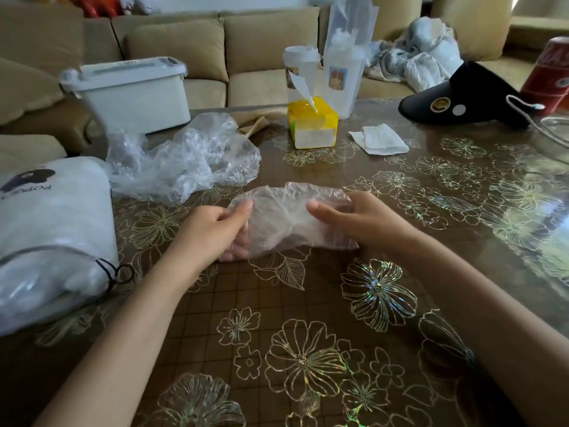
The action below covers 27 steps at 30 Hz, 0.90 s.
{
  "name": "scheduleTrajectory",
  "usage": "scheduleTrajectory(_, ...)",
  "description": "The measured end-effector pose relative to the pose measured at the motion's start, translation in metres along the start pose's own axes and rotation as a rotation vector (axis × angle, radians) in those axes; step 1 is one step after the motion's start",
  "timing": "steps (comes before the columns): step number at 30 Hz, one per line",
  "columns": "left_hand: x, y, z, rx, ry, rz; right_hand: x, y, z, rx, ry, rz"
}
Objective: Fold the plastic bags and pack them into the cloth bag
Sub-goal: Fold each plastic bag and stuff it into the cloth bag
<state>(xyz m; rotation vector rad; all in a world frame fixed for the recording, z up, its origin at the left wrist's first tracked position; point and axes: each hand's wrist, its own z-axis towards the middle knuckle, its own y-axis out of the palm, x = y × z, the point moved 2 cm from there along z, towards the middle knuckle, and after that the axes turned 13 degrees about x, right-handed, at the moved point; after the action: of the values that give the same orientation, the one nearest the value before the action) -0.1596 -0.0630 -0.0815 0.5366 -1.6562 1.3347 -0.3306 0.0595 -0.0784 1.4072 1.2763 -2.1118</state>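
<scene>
Left hand (212, 232) pinches the left end of a half-folded clear plastic bag (286, 220), thumb on top and fingers underneath, where they show faintly through the film. Right hand (363, 223) grips the opposite end the same way, thumb lying across the upper face and fingers curled behind it. Between the 2 hands the bag is a wrinkled, roughly oblong bundle, held just above or on the worktop (308, 334); which of the 2 I cannot tell. The worktop has a brown checked cover printed with gold flowers.

Beyond the left hand lies a loose heap of crumpled clear plastic bags (184, 158), apart from the held one. At the far left edge rests the white cloth bag (52, 229), bulging, with a dark printed logo and a dark drawstring hanging off its near side.

Farther back stand a white lidded storage box (132, 90), a yellow tissue box (312, 124) with a tissue poking up, and 2 clear containers (341, 69) behind it. A folded tissue (380, 140) lies right of the yellow box, near a black visor (455, 97) and a red can (551, 75). A beige sofa (184, 47) runs behind.
</scene>
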Motion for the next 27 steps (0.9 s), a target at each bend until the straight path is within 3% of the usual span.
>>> scheduleTrajectory(3, -0.006, 0.009, -0.001, 0.213, 0.130, 0.184, 0.008, 0.010, 0.006, 0.248, 0.031, -0.270)
scheduleTrajectory(7, -0.011, 0.016, -0.005, 0.433, 0.273, 0.438, 0.013, 0.018, 0.007, 0.373, -0.062, -0.526)
scheduleTrajectory(15, -0.012, 0.017, -0.004, 0.498, 0.346, 0.600, 0.014, 0.017, 0.011, 0.397, -0.121, -0.723)
scheduleTrajectory(18, -0.015, 0.016, 0.004, 0.438, 0.308, 0.297, 0.018, 0.013, 0.013, 0.387, -0.148, -0.663)
scheduleTrajectory(24, 0.002, 0.004, 0.006, 0.117, -0.313, -0.716, 0.008, 0.000, 0.017, 0.348, -0.008, -0.061)
scheduleTrajectory(25, 0.000, 0.005, 0.007, 0.124, -0.343, -0.728, 0.008, -0.002, 0.017, 0.349, 0.006, -0.019)
scheduleTrajectory(27, -0.003, 0.004, 0.009, 0.217, -0.270, -0.537, 0.009, -0.005, 0.015, 0.355, 0.021, -0.010)
